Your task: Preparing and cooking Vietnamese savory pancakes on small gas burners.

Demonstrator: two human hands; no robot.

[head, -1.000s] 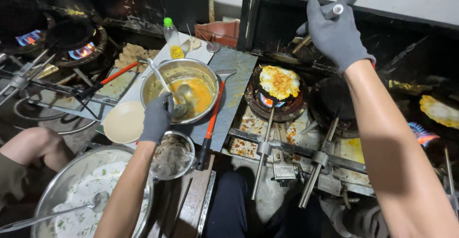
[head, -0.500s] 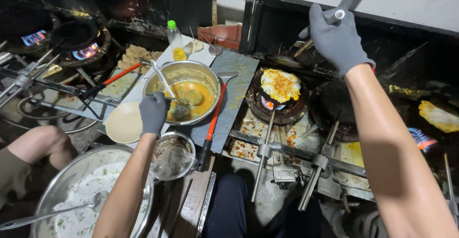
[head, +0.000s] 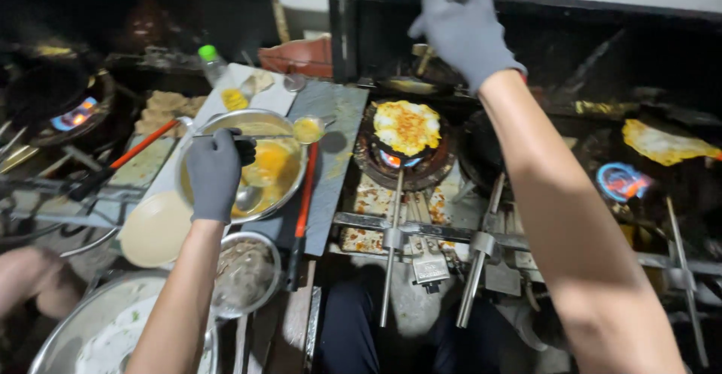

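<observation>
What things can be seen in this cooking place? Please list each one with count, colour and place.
mixing bowl: 1, metal, yellow batter inside, left of centre
ladle: 1, metal, in the mixing bowl under the left hand
omelette: 1, yellow, on the centre burner pan
second omelette: 1, yellow, far right
small cup: 1, metal, yellow liquid, beside the bowl
red-handled tool: 1, right of the bowl
plate: 1, cream, lower left of the bowl
small bowl: 1, metal, below the mixing bowl
large basin: 1, metal, bottom left
bottle: 1, green cap, back left
left hand: grey glove, grip on the ladle
right hand: grey glove, raised, on a metal handle
</observation>
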